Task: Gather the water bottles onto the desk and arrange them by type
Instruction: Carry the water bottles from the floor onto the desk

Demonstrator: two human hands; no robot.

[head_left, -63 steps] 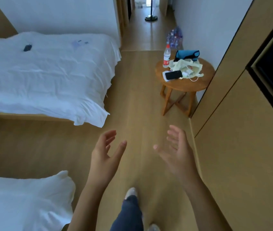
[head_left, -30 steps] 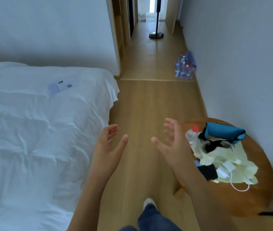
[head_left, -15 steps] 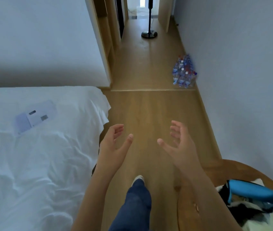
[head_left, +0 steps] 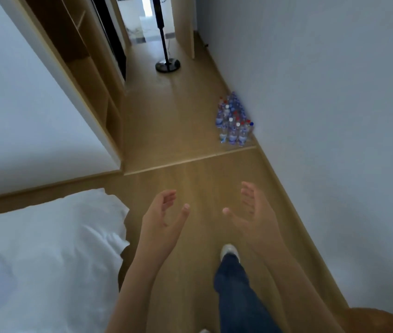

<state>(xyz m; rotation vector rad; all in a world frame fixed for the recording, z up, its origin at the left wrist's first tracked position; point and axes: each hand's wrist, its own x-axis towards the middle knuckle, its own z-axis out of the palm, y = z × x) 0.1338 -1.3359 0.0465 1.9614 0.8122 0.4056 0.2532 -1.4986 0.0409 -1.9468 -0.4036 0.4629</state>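
1. White bed [head_left: 46,248] lies just left of the left hand's fingers [head_left: 170,200]
2. Left hand [head_left: 160,227] and right hand [head_left: 254,219] hover palms facing, fingers loosely spread, holding nothing
3. Water bottles [head_left: 233,121] stand clustered on the floor by the wall, well ahead of the right fingers [head_left: 248,200]

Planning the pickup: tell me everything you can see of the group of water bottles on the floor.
The water bottles stand upright in a tight cluster on the wooden floor, against the right-hand wall just past the floor strip. They look like clear plastic with blue labels; caps are red, white and blue. Nothing rests on them, and both hands are well short of them. The exact count is unclear.
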